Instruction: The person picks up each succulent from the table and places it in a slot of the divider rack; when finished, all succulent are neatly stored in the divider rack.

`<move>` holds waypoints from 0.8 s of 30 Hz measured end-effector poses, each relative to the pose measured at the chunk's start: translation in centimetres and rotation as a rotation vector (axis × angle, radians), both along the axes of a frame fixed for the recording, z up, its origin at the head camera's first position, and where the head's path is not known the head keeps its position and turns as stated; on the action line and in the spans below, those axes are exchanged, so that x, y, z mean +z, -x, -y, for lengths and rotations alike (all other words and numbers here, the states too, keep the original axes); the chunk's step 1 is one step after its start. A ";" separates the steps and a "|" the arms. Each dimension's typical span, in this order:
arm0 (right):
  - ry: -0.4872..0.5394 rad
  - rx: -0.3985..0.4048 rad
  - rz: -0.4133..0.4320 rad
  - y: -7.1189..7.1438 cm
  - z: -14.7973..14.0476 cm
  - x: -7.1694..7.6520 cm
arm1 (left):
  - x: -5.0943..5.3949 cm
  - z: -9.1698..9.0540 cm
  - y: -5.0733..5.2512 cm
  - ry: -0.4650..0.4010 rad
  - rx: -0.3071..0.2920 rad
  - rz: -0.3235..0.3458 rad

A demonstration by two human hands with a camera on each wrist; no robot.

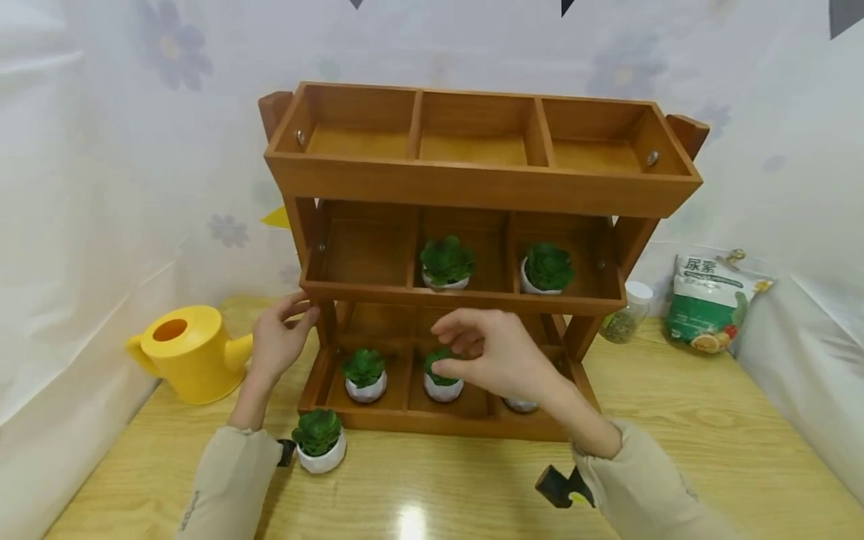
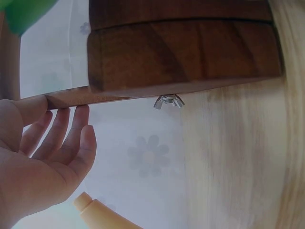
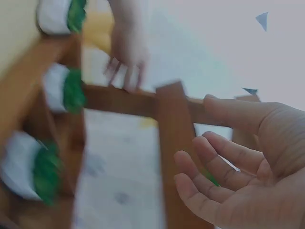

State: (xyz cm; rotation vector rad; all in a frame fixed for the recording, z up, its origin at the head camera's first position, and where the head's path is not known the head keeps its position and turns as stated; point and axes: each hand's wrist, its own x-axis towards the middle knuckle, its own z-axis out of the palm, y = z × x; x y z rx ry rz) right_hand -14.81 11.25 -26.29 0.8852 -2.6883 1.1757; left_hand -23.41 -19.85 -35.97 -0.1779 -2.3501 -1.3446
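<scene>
A brown three-tier wooden plant stand (image 1: 479, 184) with divided compartments stands on the table. My left hand (image 1: 282, 337) holds its left side post, thumb and fingertips against the wood, also seen in the left wrist view (image 2: 52, 148). My right hand (image 1: 502, 352) hovers before the bottom tier, fingers loosely bent around nothing. Behind it, a potted succulent (image 1: 442, 386) sits in the middle bottom compartment, partly covered. Another succulent (image 1: 364, 375) is in the bottom left, and a white pot (image 1: 521, 405) shows at bottom right. The middle tier holds a centre succulent (image 1: 448, 262) and a right one (image 1: 547, 268).
One more potted succulent (image 1: 320, 441) stands on the table by the stand's front left corner. A yellow watering can (image 1: 192, 356) is at the left. To the right are a lidded jar (image 1: 624, 315) and a clipped green-and-white bag (image 1: 712, 304). A wing nut (image 2: 168, 101) sticks out from the stand.
</scene>
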 end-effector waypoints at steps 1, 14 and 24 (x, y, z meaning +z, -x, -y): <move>0.013 0.009 0.026 -0.2 0.5 -1.0 | 0.0 0.0 0.0 -0.001 0.000 -0.001; 0.218 0.051 0.356 -2.7 7.8 -11.9 | 0.1 0.0 0.2 -0.017 -0.006 -0.007; 0.186 -0.016 0.240 -2.6 10.2 -14.3 | 0.1 -0.1 0.1 -0.022 -0.003 -0.023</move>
